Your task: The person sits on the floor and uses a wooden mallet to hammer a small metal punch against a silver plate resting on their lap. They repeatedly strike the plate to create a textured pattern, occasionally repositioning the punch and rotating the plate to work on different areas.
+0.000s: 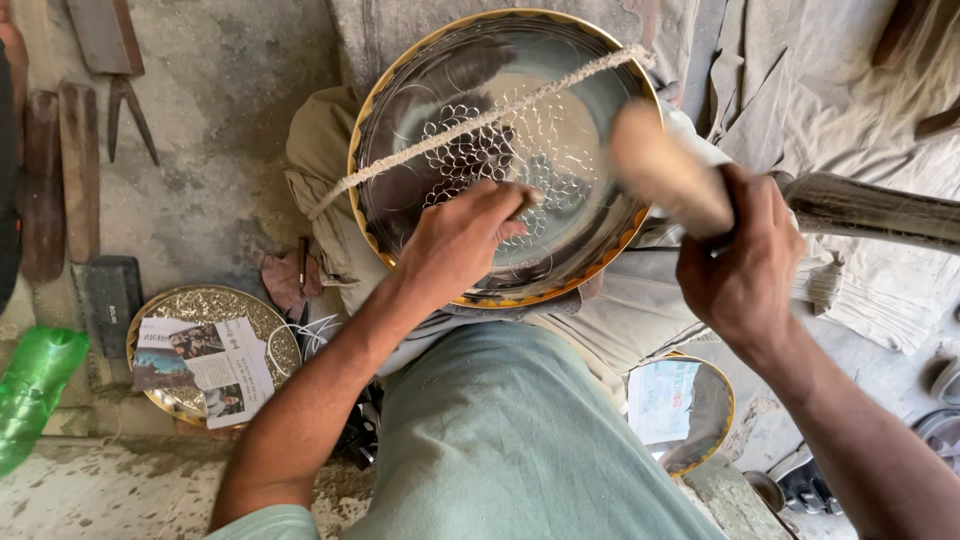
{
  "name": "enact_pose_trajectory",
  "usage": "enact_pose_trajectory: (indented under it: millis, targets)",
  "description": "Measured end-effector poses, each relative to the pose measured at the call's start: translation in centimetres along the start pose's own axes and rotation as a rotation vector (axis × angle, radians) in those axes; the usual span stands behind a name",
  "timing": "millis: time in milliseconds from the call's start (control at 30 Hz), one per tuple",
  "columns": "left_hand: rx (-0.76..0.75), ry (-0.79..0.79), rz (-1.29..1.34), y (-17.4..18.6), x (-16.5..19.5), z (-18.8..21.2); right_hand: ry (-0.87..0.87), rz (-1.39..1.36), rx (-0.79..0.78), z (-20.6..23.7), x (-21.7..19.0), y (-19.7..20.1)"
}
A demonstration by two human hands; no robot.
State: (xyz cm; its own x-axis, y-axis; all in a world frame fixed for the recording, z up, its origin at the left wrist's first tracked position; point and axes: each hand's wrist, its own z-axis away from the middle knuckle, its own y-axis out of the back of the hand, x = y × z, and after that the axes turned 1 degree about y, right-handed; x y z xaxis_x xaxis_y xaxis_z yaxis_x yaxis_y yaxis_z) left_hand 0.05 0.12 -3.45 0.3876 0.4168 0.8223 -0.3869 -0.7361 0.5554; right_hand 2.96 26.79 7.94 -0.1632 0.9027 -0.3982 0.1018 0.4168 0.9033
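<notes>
Plate (560, 230) upper centre, mid-engraving: my left hand (455, 240) grasps punch on pattern, right hand (740, 265) clenches mallet (665, 170); next strike needs square aim.

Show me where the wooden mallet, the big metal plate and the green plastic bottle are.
wooden mallet (665, 170), head view, on its blurred pale head.
big metal plate (590, 215), head view, on bare shiny metal inside the rim.
green plastic bottle (35, 385), head view, on its body.

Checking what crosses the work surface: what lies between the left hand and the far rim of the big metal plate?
In the head view, a taut cord crosses the engraved plate beyond the left hand.
</notes>
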Motion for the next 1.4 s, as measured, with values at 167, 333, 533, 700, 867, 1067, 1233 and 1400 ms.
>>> enact_pose_trajectory:
  millis: [167,333,533,700,867,1067,1233,1400]
  targets:
    - [0.324,0.158,0.028,-0.2,1.8,2.5,0.179,0.311,-0.241,-2.9,-1.9,0.4]
    - [0.493,0.252,0.076,-1.0,2.6,3.6,0.43,0.625,-0.225,-4.9,-6.1,2.5]
    - [0.529,0.504,0.078,-3.3,2.1,5.8,0.626,0.781,-0.212,-6.9,-9.8,2.6]
    - [0.613,0.44,-0.034,-4.2,2.0,7.1,0.783,0.806,-0.163,-7.4,-11.3,1.6]
    - [0.485,0.63,0.005,-4.2,2.1,7.0,0.827,0.821,-0.164,-7.2,-11.4,1.2]
    - [0.6,0.404,-0.117,-4.9,1.3,7.3,0.774,0.635,-0.027,-7.6,-11.5,2.2]
    - [0.566,0.48,-0.146,-5.8,0.8,7.8,0.753,0.56,-0.003,-8.2,-12.0,2.2]
    - [0.248,0.889,-0.139,-5.7,0.7,7.4,0.78,0.643,-0.072,-8.2,-11.8,1.6]
